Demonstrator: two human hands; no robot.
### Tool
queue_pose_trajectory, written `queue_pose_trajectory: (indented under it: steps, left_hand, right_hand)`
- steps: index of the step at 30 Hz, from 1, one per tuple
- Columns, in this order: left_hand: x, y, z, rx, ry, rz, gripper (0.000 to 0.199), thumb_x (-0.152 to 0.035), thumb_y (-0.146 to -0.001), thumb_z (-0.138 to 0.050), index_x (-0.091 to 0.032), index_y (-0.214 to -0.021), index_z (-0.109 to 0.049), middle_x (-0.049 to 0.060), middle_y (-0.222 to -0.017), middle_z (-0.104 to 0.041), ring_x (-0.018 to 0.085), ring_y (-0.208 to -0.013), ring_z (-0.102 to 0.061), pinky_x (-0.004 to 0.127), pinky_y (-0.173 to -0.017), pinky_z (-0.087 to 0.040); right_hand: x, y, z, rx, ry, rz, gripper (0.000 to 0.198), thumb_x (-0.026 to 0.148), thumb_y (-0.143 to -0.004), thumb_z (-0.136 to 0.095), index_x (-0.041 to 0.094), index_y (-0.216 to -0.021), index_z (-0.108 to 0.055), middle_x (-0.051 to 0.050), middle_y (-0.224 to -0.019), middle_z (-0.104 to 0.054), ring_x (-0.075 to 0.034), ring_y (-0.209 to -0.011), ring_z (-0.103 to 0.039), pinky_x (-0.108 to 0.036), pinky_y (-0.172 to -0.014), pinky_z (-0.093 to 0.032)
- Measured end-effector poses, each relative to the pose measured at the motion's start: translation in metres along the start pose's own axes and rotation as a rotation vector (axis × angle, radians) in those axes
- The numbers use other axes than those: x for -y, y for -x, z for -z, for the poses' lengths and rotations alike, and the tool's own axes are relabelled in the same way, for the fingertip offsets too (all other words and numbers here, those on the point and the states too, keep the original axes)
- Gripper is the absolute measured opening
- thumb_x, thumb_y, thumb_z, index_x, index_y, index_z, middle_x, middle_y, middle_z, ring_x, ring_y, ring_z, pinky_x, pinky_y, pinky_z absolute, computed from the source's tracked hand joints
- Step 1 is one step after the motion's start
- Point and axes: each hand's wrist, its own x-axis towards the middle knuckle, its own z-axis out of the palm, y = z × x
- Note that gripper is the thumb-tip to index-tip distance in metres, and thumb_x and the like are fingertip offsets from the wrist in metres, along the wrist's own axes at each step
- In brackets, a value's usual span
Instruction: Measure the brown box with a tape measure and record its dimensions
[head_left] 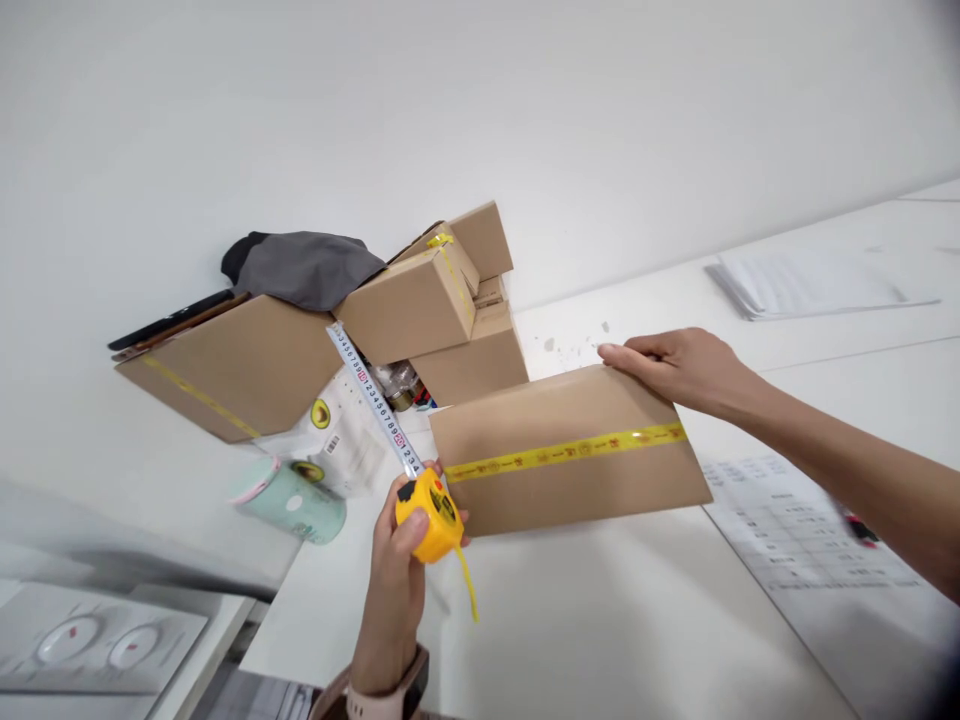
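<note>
In my left hand (397,560) is a yellow tape measure (429,518), its thumb pressed on the case. The metal blade (373,398) sticks out up and to the left, with printed numbers facing me, and a yellow strap dangles below. My right hand (671,365) grips the upper right edge of a cardboard box (562,500) with yellow printed packing tape across it. The box is tilted above the white table, and its left end touches or lies very close to my left fingers and the tape measure. The fingers behind the box are hidden.
Several cardboard boxes (405,305) are piled at the back left, with a dark grey cloth (304,268) over them. A mint green cylindrical case (296,505) lies by a bag with avocado prints (349,440). Printed sheets (795,530) and a paper stack (810,283) are on the right.
</note>
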Motion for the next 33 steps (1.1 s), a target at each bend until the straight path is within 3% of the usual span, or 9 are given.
queue_pose_trajectory:
  steps: [3,5,7,11,14,22,26,33]
  left_hand:
    - [-0.006,-0.003,-0.009,-0.018,-0.045,-0.062,0.056,-0.051,-0.073,-0.078,-0.022,-0.119,-0.061,0.011,-0.142,-0.056,0.023,-0.083,-0.070,0.035,-0.066,-0.061]
    - [-0.004,0.006,-0.018,-0.028,-0.086,-0.105,0.059,-0.049,-0.074,-0.079,-0.024,-0.122,-0.059,0.012,-0.146,-0.053,0.023,-0.086,-0.071,0.035,-0.068,-0.062]
    - [0.005,0.021,-0.028,0.028,-0.078,-0.089,0.068,-0.052,-0.070,-0.082,-0.024,-0.126,-0.056,0.014,-0.141,-0.057,0.025,-0.086,-0.071,0.035,-0.065,-0.062]
    - [0.036,0.050,-0.053,0.319,0.050,0.154,0.079,-0.061,-0.060,-0.087,-0.024,-0.124,-0.058,0.012,-0.123,-0.064,0.022,-0.079,-0.069,0.032,-0.063,-0.059]
    - [0.055,0.058,-0.070,0.459,0.087,0.333,0.080,-0.057,-0.054,-0.091,-0.023,-0.119,-0.059,0.009,-0.117,-0.063,0.018,-0.078,-0.068,0.029,-0.067,-0.056]
    - [0.081,0.061,-0.087,0.533,0.190,0.486,0.082,-0.050,-0.047,-0.095,-0.021,-0.115,-0.059,0.006,-0.113,-0.065,0.015,-0.073,-0.069,0.030,-0.071,-0.054]
    - [0.091,0.066,-0.085,0.534,0.199,0.500,0.085,-0.047,-0.044,-0.096,-0.021,-0.116,-0.060,0.007,-0.111,-0.066,0.016,-0.071,-0.068,0.031,-0.070,-0.055]
    - [0.095,0.077,-0.082,0.502,0.066,0.554,0.078,-0.035,-0.053,-0.093,-0.024,-0.122,-0.060,0.007,-0.116,-0.068,0.019,-0.083,-0.067,0.036,-0.082,-0.057]
  right_hand:
    - [0.003,-0.025,-0.005,-0.100,0.276,0.201,0.059,0.068,-0.091,-0.042,0.023,-0.061,-0.065,-0.009,-0.085,-0.068,-0.027,-0.088,-0.059,-0.037,-0.070,-0.039]
    - [0.006,-0.035,-0.013,-0.127,0.289,0.365,0.048,0.053,-0.096,-0.041,0.022,-0.071,-0.068,-0.010,-0.099,-0.070,-0.028,-0.096,-0.060,-0.039,-0.078,-0.042]
    - [0.009,-0.041,-0.023,-0.084,0.262,0.446,0.040,0.040,-0.098,-0.037,0.021,-0.084,-0.069,-0.010,-0.103,-0.071,-0.025,-0.093,-0.062,-0.037,-0.078,-0.043]
    - [0.012,-0.044,-0.037,-0.072,0.292,0.405,0.039,0.035,-0.101,-0.033,0.022,-0.115,-0.066,-0.008,-0.108,-0.074,-0.026,-0.090,-0.066,-0.035,-0.070,-0.041]
    - [0.012,-0.047,-0.039,-0.081,0.341,0.376,0.041,0.033,-0.101,-0.034,0.023,-0.131,-0.060,-0.007,-0.106,-0.076,-0.028,-0.089,-0.066,-0.035,-0.068,-0.039]
    - [0.011,-0.051,-0.038,-0.019,0.432,0.575,0.057,0.007,-0.091,-0.037,0.028,-0.141,-0.056,-0.008,-0.109,-0.070,-0.026,-0.096,-0.061,-0.034,-0.072,-0.040]
    - [0.007,-0.054,-0.040,-0.004,0.424,0.622,0.055,0.008,-0.092,-0.040,0.033,-0.136,-0.063,-0.008,-0.105,-0.067,-0.024,-0.091,-0.058,-0.034,-0.072,-0.040]
    - [0.000,-0.055,-0.043,-0.031,0.323,0.668,0.052,0.008,-0.094,-0.042,0.036,-0.127,-0.070,-0.007,-0.103,-0.067,-0.023,-0.090,-0.057,-0.034,-0.073,-0.040]
